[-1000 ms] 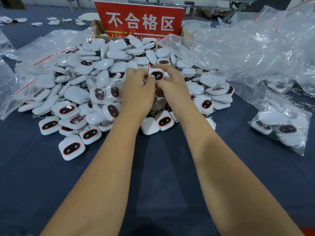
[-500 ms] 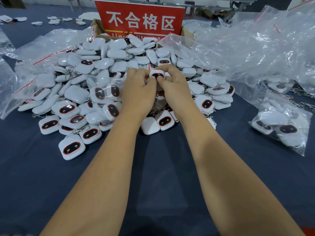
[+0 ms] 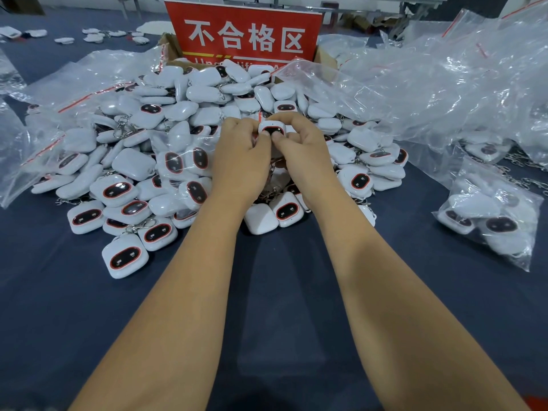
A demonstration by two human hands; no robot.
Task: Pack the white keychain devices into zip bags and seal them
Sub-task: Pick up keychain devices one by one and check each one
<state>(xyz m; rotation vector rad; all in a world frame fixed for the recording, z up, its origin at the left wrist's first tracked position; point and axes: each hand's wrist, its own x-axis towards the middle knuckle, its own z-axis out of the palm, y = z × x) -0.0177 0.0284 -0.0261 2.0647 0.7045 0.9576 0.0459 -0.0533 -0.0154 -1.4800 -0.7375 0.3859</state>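
Observation:
A big heap of white keychain devices with black, red-ringed faces covers the dark blue table. Above its middle both hands meet around one white device, which sits in a small clear zip bag hanging below the fingers. My left hand pinches the bag's top at the device's left side. My right hand pinches it at the right side, thumb tips nearly touching. A keyring chain shows under my palms.
A red sign with white characters stands in a cardboard box behind the heap. Empty clear zip bags pile up at the right. A filled bag lies at the right, another on the heap.
Both hands have stayed together on the bagged device; the fingers shifted only slightly along the bag's top.

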